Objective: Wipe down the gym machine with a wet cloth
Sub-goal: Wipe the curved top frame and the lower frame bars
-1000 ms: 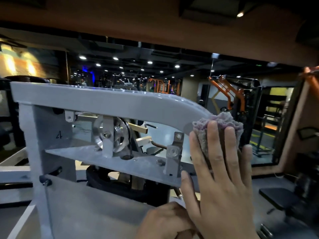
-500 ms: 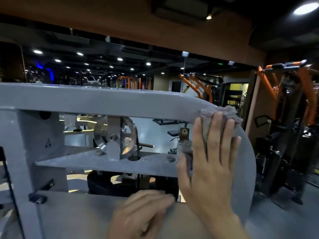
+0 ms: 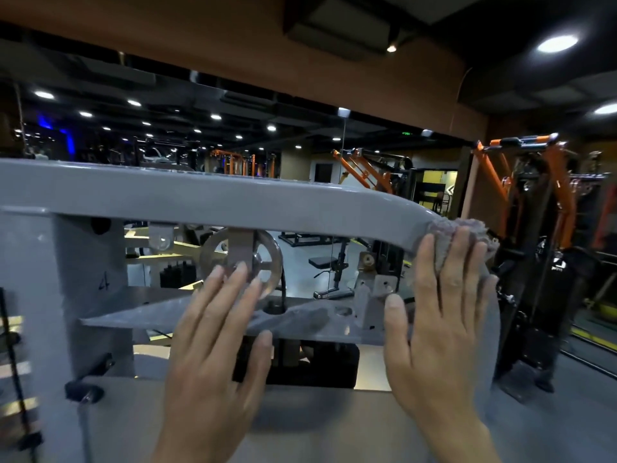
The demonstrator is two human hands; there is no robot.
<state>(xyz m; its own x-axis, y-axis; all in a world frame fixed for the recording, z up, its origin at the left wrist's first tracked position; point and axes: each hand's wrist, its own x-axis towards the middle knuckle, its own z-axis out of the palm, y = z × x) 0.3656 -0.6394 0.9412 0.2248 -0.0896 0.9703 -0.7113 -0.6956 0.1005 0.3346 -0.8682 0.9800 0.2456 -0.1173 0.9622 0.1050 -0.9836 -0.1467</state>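
Mid-wipe: our right hand [image 3: 440, 315], fingers flat, pressed the purple cloth [image 3: 457, 238] vs the grey frame's [image 3: 213, 198] right bend. Left hand [image 3: 213, 345] hovered spread, holding nothing. Next, prob. slide cloth down the curve.

machine frame [image 3: 207, 198]: pale grey paint, a dark handwritten "4" at the left of the frame
cloth [image 3: 457, 235]: greyish-lilac, nubbly weave, at the right
pulley wheel [image 3: 263, 259]: bright silver metal, centre
weight stack [image 3: 317, 362]: black, lower centre
background machines [image 3: 561, 195]: orange arms on black frames, upper right
ceiling band [image 3: 233, 45]: brown, across the top
far light [image 3: 68, 138]: blue glow, upper left
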